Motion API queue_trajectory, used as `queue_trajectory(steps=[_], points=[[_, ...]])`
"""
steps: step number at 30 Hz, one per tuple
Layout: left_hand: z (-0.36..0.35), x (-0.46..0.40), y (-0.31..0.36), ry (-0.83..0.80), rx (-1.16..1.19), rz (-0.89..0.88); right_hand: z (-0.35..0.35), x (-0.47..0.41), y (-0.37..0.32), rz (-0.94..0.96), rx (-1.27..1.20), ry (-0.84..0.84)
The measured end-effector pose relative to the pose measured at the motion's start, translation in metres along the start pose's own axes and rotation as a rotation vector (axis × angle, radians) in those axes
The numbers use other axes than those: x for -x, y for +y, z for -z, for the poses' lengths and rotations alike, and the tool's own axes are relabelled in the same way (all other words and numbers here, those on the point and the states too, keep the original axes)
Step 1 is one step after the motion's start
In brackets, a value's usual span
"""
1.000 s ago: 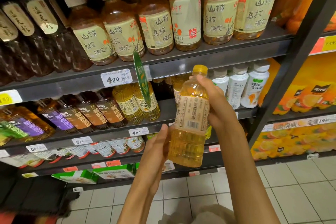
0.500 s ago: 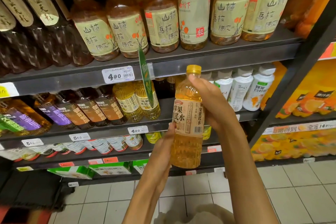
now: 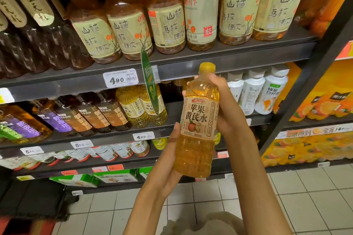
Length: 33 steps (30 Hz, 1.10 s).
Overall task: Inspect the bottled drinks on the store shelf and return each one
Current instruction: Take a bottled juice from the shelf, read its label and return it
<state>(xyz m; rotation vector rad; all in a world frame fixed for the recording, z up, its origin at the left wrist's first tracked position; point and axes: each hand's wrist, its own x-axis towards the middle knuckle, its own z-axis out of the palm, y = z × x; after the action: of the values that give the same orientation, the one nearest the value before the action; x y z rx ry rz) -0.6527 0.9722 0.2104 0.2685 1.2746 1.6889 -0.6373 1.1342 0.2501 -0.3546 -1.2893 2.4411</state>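
A person stands at a store drinks shelf, holding one bottle upright w/ both hands, in front of the middle shelf [image 3: 210, 70]. The bottle [image 3: 197, 120] is clear plastic, full of golden-yellow liquid, w/ a yellow cap. The right hand [image 3: 227, 107] wraps round its upper body from behind, fingers curled near the neck. The left hand [image 3: 168, 160] cups the lower part, thumb pressed by the label edge.

Task progress, as a judgement: this bottle is mid-inspection, label turned to the viewer, not yet returned. A dark gap in the row behind it, between the yellow bottles [image 3: 141, 105] and the white bottles [image 3: 254, 91], looks like its slot. Many other bottles remain on the shelves; which were already checked can't be told.

Readable text: the held bottle's tan label says 苹果黄芪水, w/ a fruit drawing below; smaller print is too fine to read. Top-shelf amber bottles [image 3: 168, 23] read 山楂 乌梅 陈皮; one turned differently shows 轻 in a red square. Price tags: 4.90 [image 3: 120, 78] on the upper rail, 4.90 [image 3: 143, 136] and 5.60 on the lower rail. Orange juice packs [image 3: 328, 105] sit at far right.
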Motion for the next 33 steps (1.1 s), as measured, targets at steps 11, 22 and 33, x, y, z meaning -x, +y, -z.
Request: queue_trajectory(steps=[11,22,33], points=[[-0.006,0.006,0.003,0.114,-0.285,-0.145,0.007,0.006,-0.002,0.062,0.211,0.053],[-0.005,0.01,-0.004,-0.029,0.019,-0.012,0.004,0.003,-0.002,-0.03,0.075,-0.048],[-0.001,0.015,0.0,0.253,-0.304,-0.161,-0.002,0.013,0.004,0.05,0.287,0.142]])
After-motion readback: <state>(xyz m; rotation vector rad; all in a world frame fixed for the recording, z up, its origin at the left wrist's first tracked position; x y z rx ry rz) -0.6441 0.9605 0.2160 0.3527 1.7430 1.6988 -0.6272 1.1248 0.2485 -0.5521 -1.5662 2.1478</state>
